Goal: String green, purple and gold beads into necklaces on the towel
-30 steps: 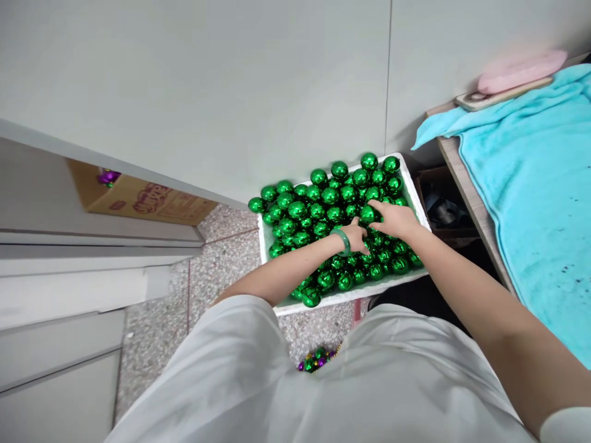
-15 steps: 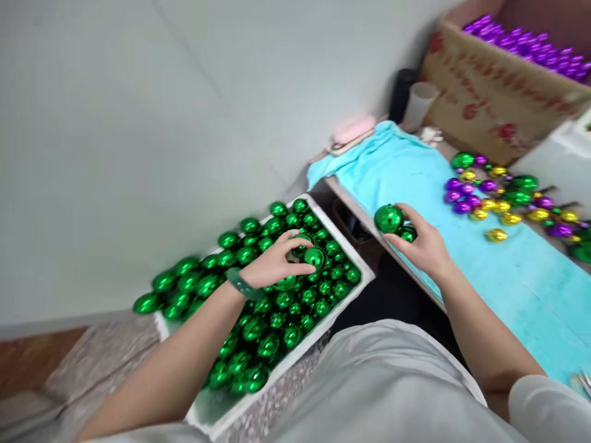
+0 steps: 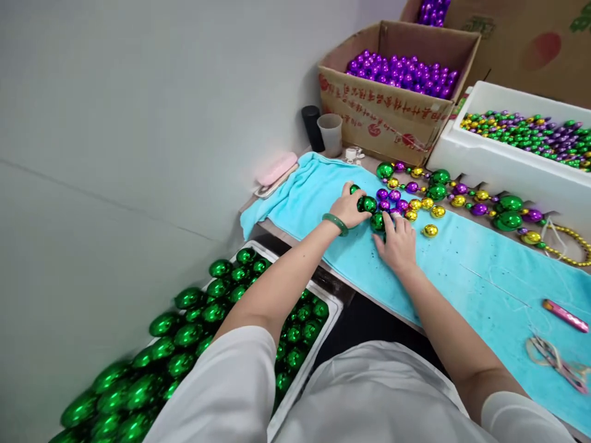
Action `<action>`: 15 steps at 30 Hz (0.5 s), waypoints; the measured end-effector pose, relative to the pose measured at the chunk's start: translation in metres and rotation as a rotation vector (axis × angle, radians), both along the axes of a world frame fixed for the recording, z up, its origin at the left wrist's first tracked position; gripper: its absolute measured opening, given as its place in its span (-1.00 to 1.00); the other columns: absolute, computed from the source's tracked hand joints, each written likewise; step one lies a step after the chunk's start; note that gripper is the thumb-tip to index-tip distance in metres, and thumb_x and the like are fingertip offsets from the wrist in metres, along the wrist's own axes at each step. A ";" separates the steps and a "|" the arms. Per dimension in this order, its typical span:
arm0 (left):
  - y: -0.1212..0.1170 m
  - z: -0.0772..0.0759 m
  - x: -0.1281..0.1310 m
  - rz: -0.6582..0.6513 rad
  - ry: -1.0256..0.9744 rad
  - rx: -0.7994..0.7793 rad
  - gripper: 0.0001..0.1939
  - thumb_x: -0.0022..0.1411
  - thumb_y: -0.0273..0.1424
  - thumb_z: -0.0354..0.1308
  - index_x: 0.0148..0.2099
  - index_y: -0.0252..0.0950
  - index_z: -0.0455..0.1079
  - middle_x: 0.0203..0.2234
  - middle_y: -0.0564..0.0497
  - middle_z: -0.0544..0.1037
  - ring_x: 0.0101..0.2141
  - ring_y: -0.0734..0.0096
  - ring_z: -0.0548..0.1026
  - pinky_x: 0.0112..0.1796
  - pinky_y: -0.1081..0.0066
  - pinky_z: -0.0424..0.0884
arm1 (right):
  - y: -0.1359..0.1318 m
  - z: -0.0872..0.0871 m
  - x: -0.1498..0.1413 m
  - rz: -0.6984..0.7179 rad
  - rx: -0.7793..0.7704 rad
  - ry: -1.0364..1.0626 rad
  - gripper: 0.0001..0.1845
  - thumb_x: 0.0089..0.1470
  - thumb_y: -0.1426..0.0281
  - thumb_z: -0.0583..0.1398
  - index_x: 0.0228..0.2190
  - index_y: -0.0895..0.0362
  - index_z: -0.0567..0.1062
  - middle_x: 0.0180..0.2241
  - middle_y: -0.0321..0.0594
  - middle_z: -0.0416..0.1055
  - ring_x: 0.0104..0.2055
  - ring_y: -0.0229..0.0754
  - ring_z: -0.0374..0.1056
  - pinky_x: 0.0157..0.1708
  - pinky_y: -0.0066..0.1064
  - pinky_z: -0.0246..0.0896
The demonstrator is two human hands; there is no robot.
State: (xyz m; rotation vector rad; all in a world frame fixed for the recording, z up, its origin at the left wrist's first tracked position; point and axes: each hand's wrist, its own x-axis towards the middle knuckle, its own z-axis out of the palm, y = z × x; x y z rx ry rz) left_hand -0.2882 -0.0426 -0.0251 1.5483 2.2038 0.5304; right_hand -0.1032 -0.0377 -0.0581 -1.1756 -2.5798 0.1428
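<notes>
On the turquoise cloth, my left hand (image 3: 347, 208), with a green bangle (image 3: 336, 224) at its wrist, curls round shiny green balls (image 3: 368, 204). Close beside it, my right hand (image 3: 399, 243) has its thumb and fingers bent about another green ball (image 3: 377, 221); a further green one is mostly hidden beneath that palm. Just beyond the fingertips lie loose purple balls (image 3: 394, 195) and gold balls (image 3: 430, 231). Below my left arm, a white foam box (image 3: 330, 320) is heaped with green balls (image 3: 188, 335).
A strung bead garland (image 3: 458, 200) runs along the back of the turquoise cloth (image 3: 443, 277). Behind stand a carton (image 3: 388, 114) of purple balls and a white foam box (image 3: 508, 157) of small mixed beads. Scissors (image 3: 556, 363), a pink-handled tool (image 3: 566, 315) and a cup (image 3: 330, 134) are around.
My left hand has moved from the box of green balls up to the cloth with green balls. My right hand has carried its green balls in beside the purple ones. The view has turned right.
</notes>
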 end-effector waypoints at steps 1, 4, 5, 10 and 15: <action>0.004 -0.002 0.001 -0.018 0.011 -0.003 -0.35 0.00 -0.24 0.28 0.15 -0.23 0.27 0.32 -0.09 -0.15 0.21 0.01 0.21 0.22 0.28 0.15 | 0.003 -0.002 0.002 -0.004 -0.013 0.050 -0.31 0.15 0.15 0.01 0.24 0.19 0.13 0.16 0.09 0.15 0.15 0.15 0.06 0.09 -0.04 0.02; 0.011 -0.008 0.002 -0.058 0.027 0.009 -0.26 0.05 -0.23 0.24 0.26 -0.23 0.16 0.34 -0.10 -0.15 0.26 -0.02 0.13 0.24 0.23 0.08 | 0.011 -0.007 0.011 0.000 -0.058 0.189 -0.26 0.11 0.17 0.02 0.26 0.18 0.05 0.18 0.09 0.11 0.21 0.12 0.01 0.14 0.00 -0.02; 0.012 -0.009 0.002 -0.058 0.022 0.027 -0.25 0.09 -0.19 0.20 0.30 -0.21 0.09 0.35 -0.10 -0.16 0.27 -0.03 0.09 0.24 0.19 0.08 | 0.013 -0.009 0.016 0.010 -0.072 0.223 -0.24 0.09 0.18 0.02 0.27 0.18 0.01 0.18 0.09 0.09 0.22 0.12 0.00 0.14 0.02 -0.03; 0.015 -0.019 0.004 0.063 -0.066 0.222 -0.37 0.31 -0.07 -0.13 0.34 -0.17 -0.01 0.34 -0.13 -0.06 0.32 0.07 -0.04 0.22 0.11 0.06 | 0.018 -0.021 0.036 0.068 -0.130 0.378 -0.20 0.09 0.18 0.04 0.27 0.17 -0.09 0.18 0.09 0.05 0.26 0.08 -0.06 0.19 0.04 -0.04; 0.022 -0.032 0.004 0.340 -0.133 0.399 -0.37 0.34 -0.01 -0.25 0.28 -0.28 0.11 0.21 -0.20 0.19 0.26 0.22 0.10 0.24 0.24 0.02 | 0.018 -0.032 0.032 0.061 -0.178 0.394 -0.21 0.12 0.18 0.06 0.27 0.20 -0.08 0.18 0.11 0.02 0.27 0.07 -0.09 0.19 0.01 -0.01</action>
